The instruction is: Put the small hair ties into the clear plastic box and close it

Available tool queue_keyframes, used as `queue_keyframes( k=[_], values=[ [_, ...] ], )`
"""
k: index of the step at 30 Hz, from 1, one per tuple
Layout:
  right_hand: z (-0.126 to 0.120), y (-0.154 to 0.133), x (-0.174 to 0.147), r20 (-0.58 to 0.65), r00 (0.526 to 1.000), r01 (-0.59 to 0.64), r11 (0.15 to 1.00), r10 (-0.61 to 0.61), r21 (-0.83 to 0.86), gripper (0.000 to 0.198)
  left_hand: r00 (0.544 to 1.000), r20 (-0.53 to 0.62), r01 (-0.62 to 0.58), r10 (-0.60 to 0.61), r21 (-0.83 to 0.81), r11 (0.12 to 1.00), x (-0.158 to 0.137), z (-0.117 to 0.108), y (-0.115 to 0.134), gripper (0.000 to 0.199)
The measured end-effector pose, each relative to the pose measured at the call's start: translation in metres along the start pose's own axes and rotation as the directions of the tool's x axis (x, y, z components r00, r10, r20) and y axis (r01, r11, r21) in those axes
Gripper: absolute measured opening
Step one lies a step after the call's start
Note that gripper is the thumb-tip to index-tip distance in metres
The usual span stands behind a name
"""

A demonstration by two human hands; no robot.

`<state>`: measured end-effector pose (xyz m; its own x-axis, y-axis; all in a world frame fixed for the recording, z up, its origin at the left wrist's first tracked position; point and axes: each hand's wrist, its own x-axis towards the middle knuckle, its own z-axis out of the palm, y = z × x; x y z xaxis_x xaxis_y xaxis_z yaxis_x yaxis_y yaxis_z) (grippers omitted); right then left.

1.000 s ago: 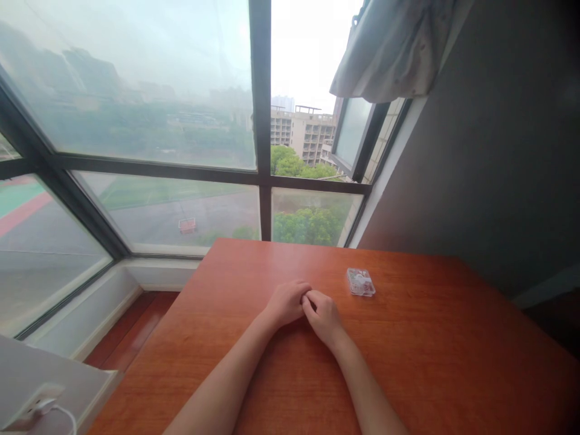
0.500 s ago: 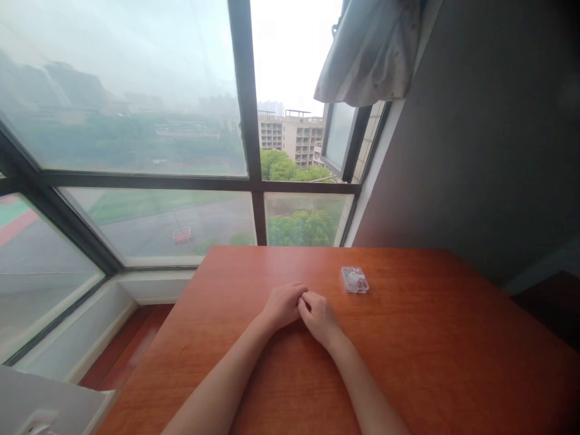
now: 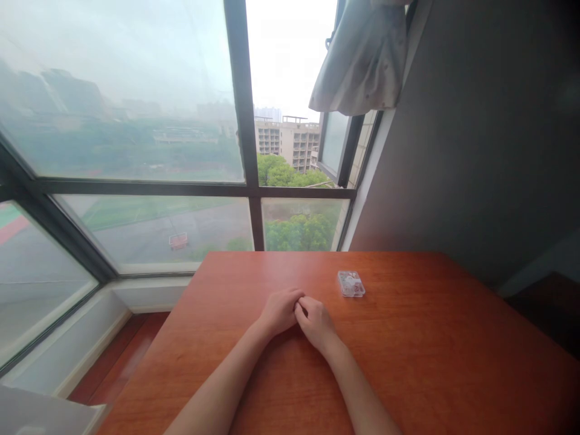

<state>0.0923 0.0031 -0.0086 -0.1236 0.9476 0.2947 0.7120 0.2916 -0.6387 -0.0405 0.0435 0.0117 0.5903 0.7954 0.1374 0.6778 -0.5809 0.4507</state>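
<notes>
My left hand point(image 3: 281, 310) and my right hand point(image 3: 316, 322) rest together on the wooden table, touching at the fingers. Both look closed, with the fingers curled in against each other. I see no object in either one, though some fingertips are hidden where the hands meet. Beyond my right hand, a little to its right and apart from it, lies a small clear plastic box point(image 3: 351, 284) with a lid. Small things show inside it, too blurred to name.
The reddish-brown table point(image 3: 435, 338) reaches to a dark-framed window point(image 3: 254, 190) at the back. A pale curtain point(image 3: 362, 66) hangs at the upper right, beside a grey wall point(image 3: 471, 151). Left of the table is a white ledge point(image 3: 97, 338).
The view has shifted slightly, so the window, box and table edge sit a little lower and further left. My hands stay joined, in the same pose.
</notes>
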Motion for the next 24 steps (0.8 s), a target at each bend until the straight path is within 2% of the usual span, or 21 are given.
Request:
queue_keyframes(
  k=[24],
  values=[
    [0.0022, 0.0015, -0.0031, 0.001, 1.0, 0.025, 0.999, -0.025, -0.032, 0.021, 1.0, -0.011, -0.001, 0.001, -0.025, 1.0, -0.0024, 0.0017, 0.0001, 0.017]
  ],
)
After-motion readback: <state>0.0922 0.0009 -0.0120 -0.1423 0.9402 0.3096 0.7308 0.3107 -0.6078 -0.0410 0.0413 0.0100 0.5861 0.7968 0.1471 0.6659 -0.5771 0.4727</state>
